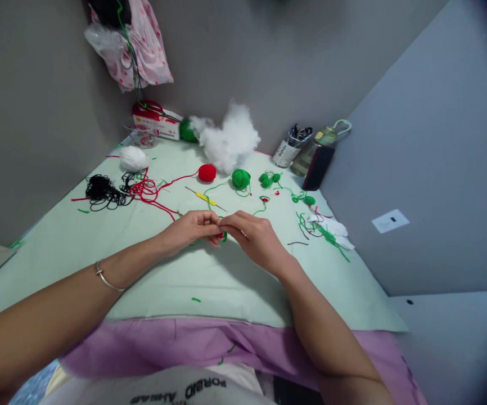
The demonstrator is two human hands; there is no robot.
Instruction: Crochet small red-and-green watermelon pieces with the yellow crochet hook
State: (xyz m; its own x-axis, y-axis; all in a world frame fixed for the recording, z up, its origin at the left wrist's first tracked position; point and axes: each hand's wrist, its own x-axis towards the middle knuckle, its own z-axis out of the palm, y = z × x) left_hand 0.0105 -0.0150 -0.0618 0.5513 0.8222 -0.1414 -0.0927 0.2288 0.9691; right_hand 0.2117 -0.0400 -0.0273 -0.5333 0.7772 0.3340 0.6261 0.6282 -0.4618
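My left hand (195,228) and my right hand (254,233) meet over the middle of the table, thumbs and fingertips pinched together. A small red and green yarn piece (225,237) shows just below the fingertips, mostly covered by them. Red and green strands run from the table toward the hands. Just beyond the fingers lies a yellow-handled crochet hook (203,197). A small red and green yarn piece (264,200) with a green tail rests past my right hand. Further back are a red yarn ball (207,173) and a green yarn ball (240,179).
At left lie tangled black yarn (100,191), loose red yarn (146,191) and a white yarn ball (133,159). White stuffing (230,140) is heaped by the wall. Scissors (154,108) sit on a box. At right are yarn scraps (330,233), a pen cup (286,151) and a phone (318,167).
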